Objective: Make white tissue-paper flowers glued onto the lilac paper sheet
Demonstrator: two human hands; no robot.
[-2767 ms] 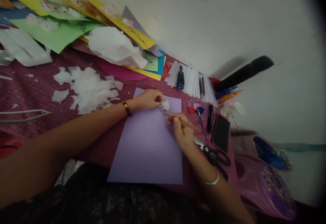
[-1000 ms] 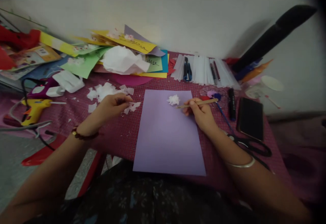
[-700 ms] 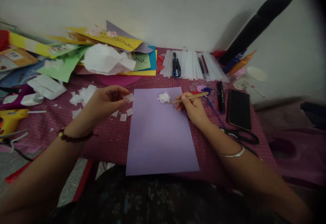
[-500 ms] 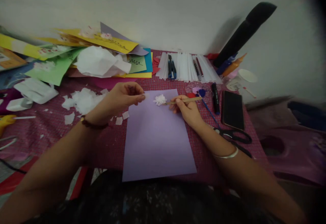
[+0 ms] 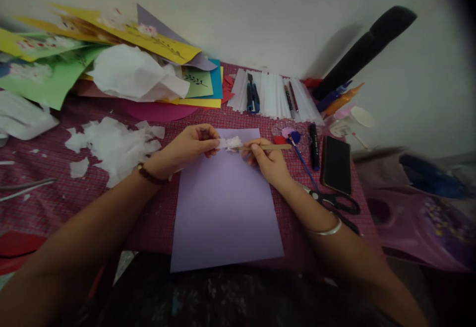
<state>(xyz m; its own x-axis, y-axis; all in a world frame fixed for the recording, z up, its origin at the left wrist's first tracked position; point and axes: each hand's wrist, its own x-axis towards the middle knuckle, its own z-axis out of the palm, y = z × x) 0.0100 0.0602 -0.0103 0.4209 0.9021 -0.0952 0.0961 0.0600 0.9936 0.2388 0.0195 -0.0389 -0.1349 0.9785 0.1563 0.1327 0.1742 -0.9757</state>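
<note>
1. Pinching a paper scrap (image 5: 222, 143), the left hand (image 5: 191, 147) is beside the white clump (image 5: 234, 142).
2. The right hand (image 5: 270, 162) grips a stick (image 5: 277, 147), tip at the clump.
3. The clump sits on purple paper (image 5: 226, 208).

The left hand (image 5: 203, 141) covers one end of a paper scrap (image 5: 222, 144). I can't tell whether the wooden stick (image 5: 275, 147) in the right hand (image 5: 269, 162) touches the white tuft (image 5: 234, 142). The right forearm (image 5: 297, 208) hides part of the scissors (image 5: 334, 201) near the tabletop's (image 5: 63, 188) right edge. Lettering on the black marker (image 5: 314, 147) is too small to read. Leftward, a white object (image 5: 24, 116) runs out of sight.
</note>
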